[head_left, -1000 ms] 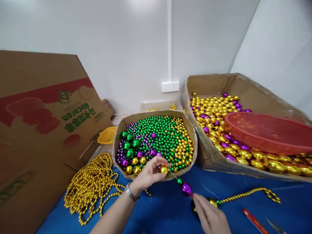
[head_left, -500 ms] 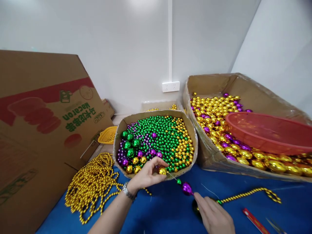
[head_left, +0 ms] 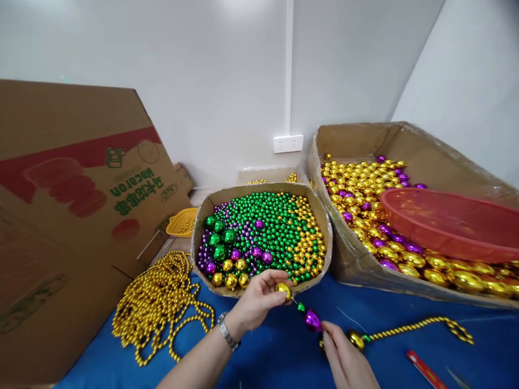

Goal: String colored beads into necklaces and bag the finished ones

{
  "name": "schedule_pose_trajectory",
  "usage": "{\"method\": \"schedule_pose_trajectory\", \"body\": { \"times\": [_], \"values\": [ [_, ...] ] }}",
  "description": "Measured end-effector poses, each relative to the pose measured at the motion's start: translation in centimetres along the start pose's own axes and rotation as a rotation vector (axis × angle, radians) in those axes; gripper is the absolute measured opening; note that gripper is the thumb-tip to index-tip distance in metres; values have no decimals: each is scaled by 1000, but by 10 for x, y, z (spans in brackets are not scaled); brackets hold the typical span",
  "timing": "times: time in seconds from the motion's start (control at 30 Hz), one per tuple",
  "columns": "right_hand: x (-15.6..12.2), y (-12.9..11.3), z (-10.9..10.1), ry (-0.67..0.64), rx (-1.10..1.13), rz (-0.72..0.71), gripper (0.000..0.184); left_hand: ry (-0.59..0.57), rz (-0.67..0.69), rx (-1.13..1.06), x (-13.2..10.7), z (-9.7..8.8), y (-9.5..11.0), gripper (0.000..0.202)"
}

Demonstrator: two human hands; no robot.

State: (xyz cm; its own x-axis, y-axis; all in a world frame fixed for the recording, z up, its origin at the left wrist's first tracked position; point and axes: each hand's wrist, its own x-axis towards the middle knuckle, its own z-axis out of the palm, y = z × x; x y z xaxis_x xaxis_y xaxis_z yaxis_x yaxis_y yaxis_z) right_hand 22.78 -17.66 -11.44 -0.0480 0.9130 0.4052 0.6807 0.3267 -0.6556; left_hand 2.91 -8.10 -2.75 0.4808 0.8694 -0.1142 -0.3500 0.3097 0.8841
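Between the thumb and fingers of my left hand [head_left: 261, 297] is a round gold bead [head_left: 283, 291], just in front of the bead box. A short stretch of thread runs from it to a small green bead [head_left: 300, 307]. Beside that sits a larger purple bead [head_left: 312, 320], its near end pinched by my right hand [head_left: 344, 354]. Another large gold bead [head_left: 356, 340] shows beyond my right hand, followed by a green bead and a strand of small gold beads [head_left: 417, 325] on the blue cloth. My right hand partly hides the string.
A cardboard box [head_left: 329, 243] holds green, purple and gold beads. At right, a bigger box [head_left: 344, 259] holds gold and purple beads and a red basket [head_left: 446, 221]. Gold bead strands [head_left: 158, 308] lie left, by a tall carton [head_left: 81, 227]. A red-handled tool [head_left: 424, 369] lies front right.
My left hand has moved slightly right and down with the gold bead, closer to the green bead. My right hand has shifted a little, uncovering more of the large gold bead behind it.
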Motion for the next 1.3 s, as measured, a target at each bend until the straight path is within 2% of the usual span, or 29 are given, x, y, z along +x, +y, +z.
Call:
{"method": "schedule_pose_trajectory", "body": {
  "times": [0.1,0.23,0.4,0.53,0.63,0.7,0.77,0.83,0.87,0.93,1.0,1.07,1.3],
  "values": [
    [1,2,-1,54,13,-59,29,50,9,-17,-1,1,-3,40],
    [6,-3,-9,134,-4,-74,27,69,42,86,-2,1,-4,37],
    [7,-7,-15,68,127,-22,24,67,3,65,-4,3,-6,38],
    [2,0,-5,7,302,119,25,72,48,182,-5,6,-10,38],
    [-1,5,5,-76,580,322,31,-19,25,222,-4,7,-5,42],
    [-1,5,5,-55,748,453,36,-105,0,186,1,4,2,46],
    [1,2,1,12,882,544,39,-89,29,222,11,-2,10,46],
    [4,-1,-6,68,996,601,39,14,116,490,24,-10,17,41],
    [5,-3,-10,80,1046,621,39,39,165,741,30,-14,19,37],
    [8,-5,-17,100,1120,659,40,-10,231,1307,42,-20,20,26],
    [9,-7,-21,121,1157,711,42,-113,234,1692,51,-23,17,19],
    [10,-9,-22,142,1173,763,45,-157,203,1827,57,-24,13,15],
    [11,-16,-19,132,1189,807,45,-178,158,1953,65,-21,1,18]
  ]
}}
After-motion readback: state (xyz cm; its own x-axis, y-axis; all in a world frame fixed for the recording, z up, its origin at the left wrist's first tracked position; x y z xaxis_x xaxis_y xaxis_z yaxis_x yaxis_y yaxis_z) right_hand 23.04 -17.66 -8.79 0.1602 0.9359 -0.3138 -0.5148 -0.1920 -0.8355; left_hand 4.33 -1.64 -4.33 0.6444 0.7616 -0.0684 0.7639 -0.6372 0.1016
